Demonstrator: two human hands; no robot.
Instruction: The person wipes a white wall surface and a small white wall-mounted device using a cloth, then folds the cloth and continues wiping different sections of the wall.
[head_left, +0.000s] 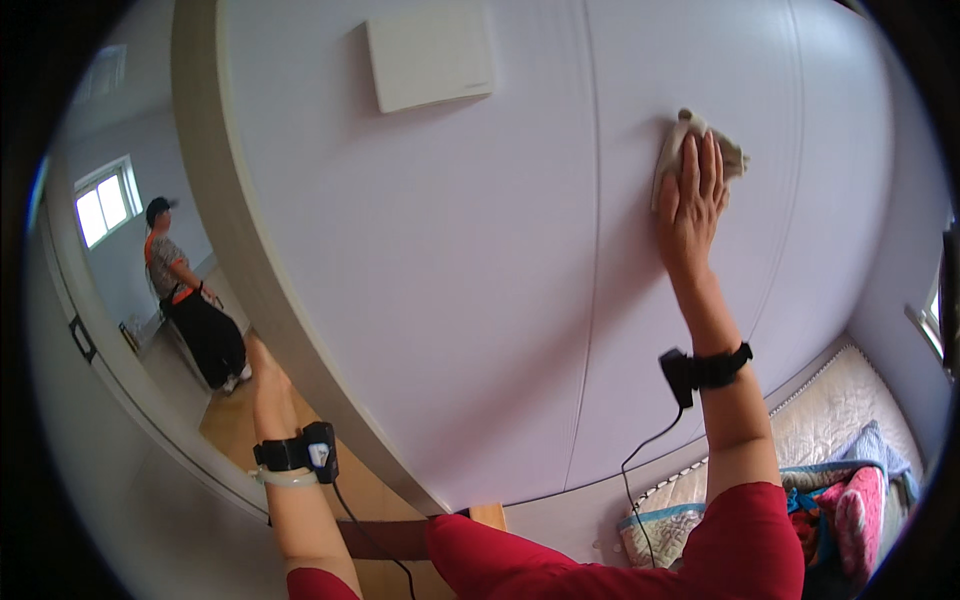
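My right hand (694, 195) presses a crumpled beige cloth (670, 154) flat against the pale wall panel (465, 247), right of a vertical seam. The fingers point up over the cloth and the thumb lies at its left side. A black strap with a small device and cable is round that wrist. My left hand (268, 367) is lower left, by the door frame, its fingers seen edge-on and hard to make out. Whether it touches or holds anything does not show. Its wrist bears a similar device and a pale bangle.
A square off-white cover (431, 56) sticks out from the wall. The wooden-toned door frame (277, 285) stands at the left. Through the doorway, another person (187, 292) stands beyond it. A bed with a quilted mattress (840, 397) and bunched bedding (855, 510) lies at the lower right.
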